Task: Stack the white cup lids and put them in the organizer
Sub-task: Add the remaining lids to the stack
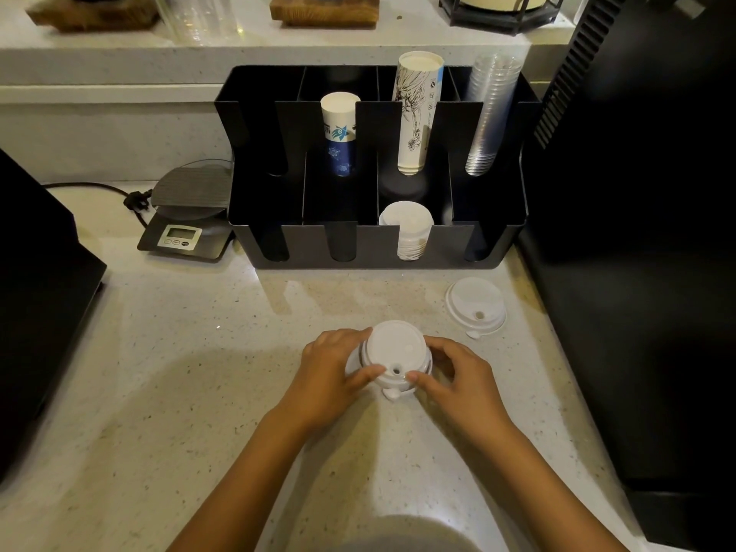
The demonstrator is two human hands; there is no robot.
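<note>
Both hands are on the short stack of round white plastic cup lids point(394, 354) sitting on the pale speckled stone counter point(179, 372). The left hand point(330, 372) has its fingers curled round the stack's left edge with the thumb pressed on top. The right hand point(458, 376) mirrors it on the other side, thumb tip just right of the sip hole. So both are grasping the stack; it's at least two or three lids, can't count exactly.

One more single white plastic lid point(476, 306) lies flat on the counter, up and to the right of the right-hand fingers, not touching them.

Well beyond the fingertips is the black divided plastic organizer point(374, 245). The front row has four slots, and the third from the left holds one stack of white lids point(407, 229). In the back row: one sleeve of blue-and-white paper cups point(339, 133), one taller sleeve of white printed paper cups point(418, 113), and one stack of clear plastic cups point(490, 113).

Far left of the left hand's fingers there's one small grey digital scale point(187, 217).
</note>
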